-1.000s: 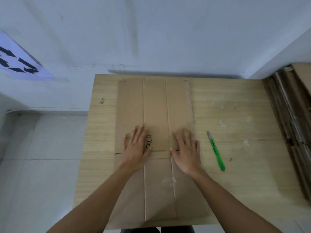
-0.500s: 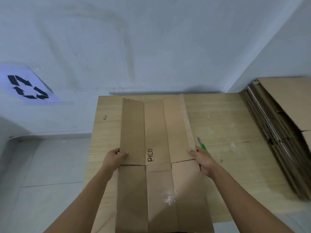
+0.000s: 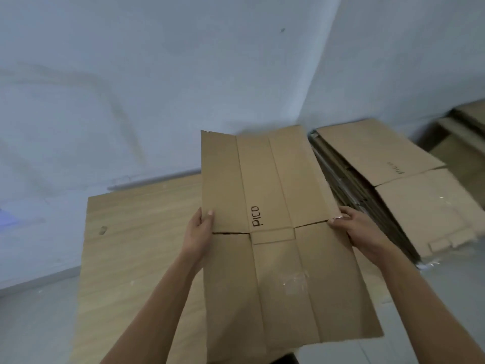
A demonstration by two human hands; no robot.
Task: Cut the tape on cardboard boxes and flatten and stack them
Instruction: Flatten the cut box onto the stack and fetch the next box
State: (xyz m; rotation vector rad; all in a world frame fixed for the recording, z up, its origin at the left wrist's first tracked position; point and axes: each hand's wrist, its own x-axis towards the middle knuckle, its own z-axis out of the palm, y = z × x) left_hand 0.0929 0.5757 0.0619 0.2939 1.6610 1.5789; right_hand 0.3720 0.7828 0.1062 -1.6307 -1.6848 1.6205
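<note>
A flattened cardboard box marked "PICO" hangs in the air above the wooden table, tilted a little to the right. My left hand grips its left edge with the thumb on top. Gripping the right edge at the same height is my right hand. A scrap of clear tape clings to the box's lower half. To the right lies a stack of flattened boxes, its top sheet also marked "PICO". The green cutter is hidden.
The table stands against a pale wall. More cardboard lies at the far right beyond the stack. Grey floor shows to the left of the table.
Both hands went from pressing flat on the box to gripping its side edges. The box has lifted off the table and swung right toward the stack. The view has turned right.
</note>
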